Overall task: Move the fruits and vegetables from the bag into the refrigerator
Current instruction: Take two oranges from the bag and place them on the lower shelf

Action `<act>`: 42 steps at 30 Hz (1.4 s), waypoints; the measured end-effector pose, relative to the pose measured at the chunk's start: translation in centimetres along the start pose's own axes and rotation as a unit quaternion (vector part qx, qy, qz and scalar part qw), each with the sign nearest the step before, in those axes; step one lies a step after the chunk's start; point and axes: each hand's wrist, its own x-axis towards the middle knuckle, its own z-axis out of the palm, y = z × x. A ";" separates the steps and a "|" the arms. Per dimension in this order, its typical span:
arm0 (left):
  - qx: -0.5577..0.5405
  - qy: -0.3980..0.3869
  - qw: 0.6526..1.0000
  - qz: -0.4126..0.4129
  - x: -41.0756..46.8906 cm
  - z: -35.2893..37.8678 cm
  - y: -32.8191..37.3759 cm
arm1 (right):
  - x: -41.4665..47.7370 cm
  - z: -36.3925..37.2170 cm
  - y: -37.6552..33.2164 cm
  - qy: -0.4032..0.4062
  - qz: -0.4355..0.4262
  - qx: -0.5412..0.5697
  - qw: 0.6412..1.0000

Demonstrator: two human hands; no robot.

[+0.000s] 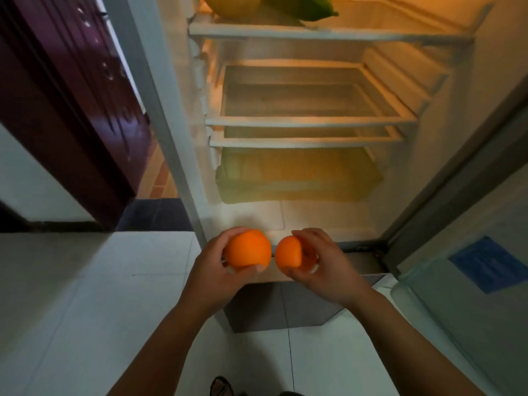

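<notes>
As left hand (217, 271) grips orange (248, 248) — right (325, 264) likewise.

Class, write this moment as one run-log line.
left hand: holds left orange | right hand: holds right orange | refrigerator: open, oranges not yet inside | top shelf: yellow produce, green produce

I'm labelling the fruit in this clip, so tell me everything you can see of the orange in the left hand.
The left orange is round, bright orange, whole and unpeeled, its skin smooth-looking. The left hand grips it, fingers curled over its top, thumb under it. It is held in the air before the open refrigerator, close beside the right orange, a thin gap between them.
</notes>
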 end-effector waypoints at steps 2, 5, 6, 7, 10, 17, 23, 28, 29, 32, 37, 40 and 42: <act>-0.013 -0.027 1.000 -0.002 1.7 -0.9 -0.4 | 1.2 0.1 -0.3 0.016 0.019 -0.007 1.000; -0.030 -0.057 0.998 -0.020 4.0 -1.0 -0.3 | 2.4 -0.2 -0.4 0.011 0.062 -0.006 0.998; -0.033 -0.060 0.997 -0.025 4.7 -0.9 0.0 | 2.8 -0.5 -0.4 0.002 0.073 -0.012 0.997; -0.034 -0.063 0.997 -0.025 5.4 -0.7 0.1 | 3.3 -0.8 -0.2 -0.006 0.083 -0.020 0.996; -0.028 -0.076 0.997 -0.015 7.5 -0.5 0.6 | 5.0 -2.3 0.5 -0.028 0.103 -0.029 0.994; 0.016 -0.069 0.997 0.007 10.7 -0.9 1.1 | 10.6 -3.8 3.3 -0.061 0.118 -0.045 0.990; 0.016 -0.026 0.999 -0.010 12.3 -0.4 1.0 | 13.8 -3.8 5.3 -0.089 0.117 -0.048 0.988; 0.009 -0.004 1.000 0.002 13.6 1.6 1.5 | 15.0 -4.3 7.5 -0.111 0.141 -0.083 0.980; 0.015 -0.002 1.000 0.005 13.7 2.0 1.5 | 15.2 -4.3 7.9 -0.124 0.148 -0.089 0.977; 0.015 0.008 1.000 -0.002 13.8 3.1 1.3 | 15.9 -4.5 8.6 -0.123 0.168 -0.049 0.977; 0.013 0.040 0.999 -0.005 13.1 4.4 1.0 | 15.3 -4.3 9.3 -0.134 0.131 -0.060 0.980; -0.002 0.062 0.998 -0.011 12.7 4.7 1.1 | 15.1 -4.3 10.1 -0.124 0.123 -0.037 0.984; -0.015 0.077 0.997 -0.010 12.3 4.8 1.3 | 14.8 -3.9 10.4 -0.118 0.123 -0.011 0.985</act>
